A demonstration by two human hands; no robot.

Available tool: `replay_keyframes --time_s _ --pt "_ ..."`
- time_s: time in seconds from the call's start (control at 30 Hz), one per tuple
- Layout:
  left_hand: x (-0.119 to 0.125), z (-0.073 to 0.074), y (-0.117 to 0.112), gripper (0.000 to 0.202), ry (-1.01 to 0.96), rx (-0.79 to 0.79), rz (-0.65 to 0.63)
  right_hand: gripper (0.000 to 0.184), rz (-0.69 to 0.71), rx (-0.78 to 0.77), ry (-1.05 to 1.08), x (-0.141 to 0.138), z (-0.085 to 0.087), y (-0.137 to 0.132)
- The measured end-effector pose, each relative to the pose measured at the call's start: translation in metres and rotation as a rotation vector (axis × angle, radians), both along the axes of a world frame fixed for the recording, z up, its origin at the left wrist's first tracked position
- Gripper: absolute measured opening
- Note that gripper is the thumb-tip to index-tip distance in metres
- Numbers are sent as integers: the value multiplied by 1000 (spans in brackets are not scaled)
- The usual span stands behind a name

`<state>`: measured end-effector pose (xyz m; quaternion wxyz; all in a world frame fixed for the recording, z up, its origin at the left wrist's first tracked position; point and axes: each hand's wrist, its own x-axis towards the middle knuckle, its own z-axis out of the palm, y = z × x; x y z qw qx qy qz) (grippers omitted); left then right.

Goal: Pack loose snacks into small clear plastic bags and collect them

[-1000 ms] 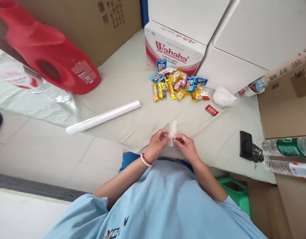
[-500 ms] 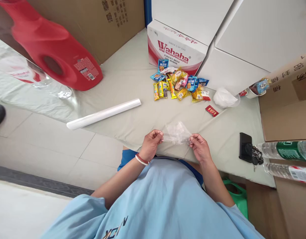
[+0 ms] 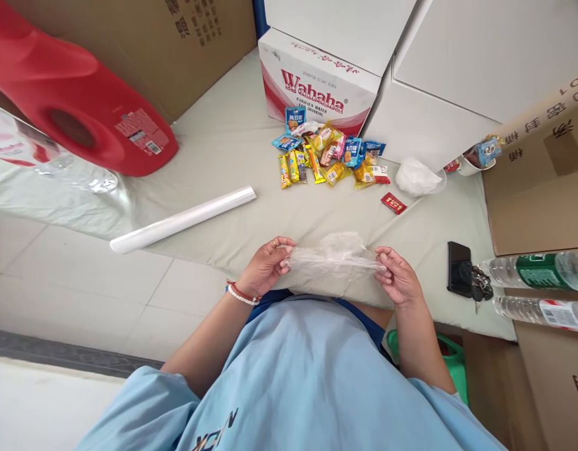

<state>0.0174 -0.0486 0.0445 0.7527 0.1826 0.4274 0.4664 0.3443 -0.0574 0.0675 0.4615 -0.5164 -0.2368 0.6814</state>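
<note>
A clear plastic bag is stretched sideways between my two hands, just above the near edge of the cloth-covered surface. My left hand pinches one end of it between thumb and fingers. At the other end, my right hand grips the film in the same way. Beyond the bag lies a pile of wrapped snacks in yellow, blue and red packaging. One small red packet lies apart from them. Behind it sits a bundle of white plastic in a clear bowl.
A white plastic roll lies at the left, near a large red jug and a clear bottle. A Wahaha carton stands at the back. On the right are a phone, keys and two water bottles.
My hands have moved farther apart, pulling the plastic bag wider and tauter. The view has shifted slightly, so the surroundings appear farther left.
</note>
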Motion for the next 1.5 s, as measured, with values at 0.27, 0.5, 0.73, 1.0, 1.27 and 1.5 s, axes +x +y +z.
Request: replay_keyframes --time_s 0.27,0.5,0.73,1.0,1.27,1.5 --pt "-19 -6 -2 49 142 26 -150 32 17 84 -74 12 -9 2" --pt "-6 -14 -5 51 202 -12 -132 100 327 233 -521 -5 -25 0" --pt "-19 -12 -2 48 278 67 -137 37 237 201 -575 -13 -25 5" --pt "-19 8 12 49 818 510 -180 32 408 221 -351 -17 9 6" --pt "49 16 32 44 380 511 -353 53 315 228 -147 -32 44 41" --pt "62 3 21 45 369 418 67 84 155 245 -158 -62 4 15"
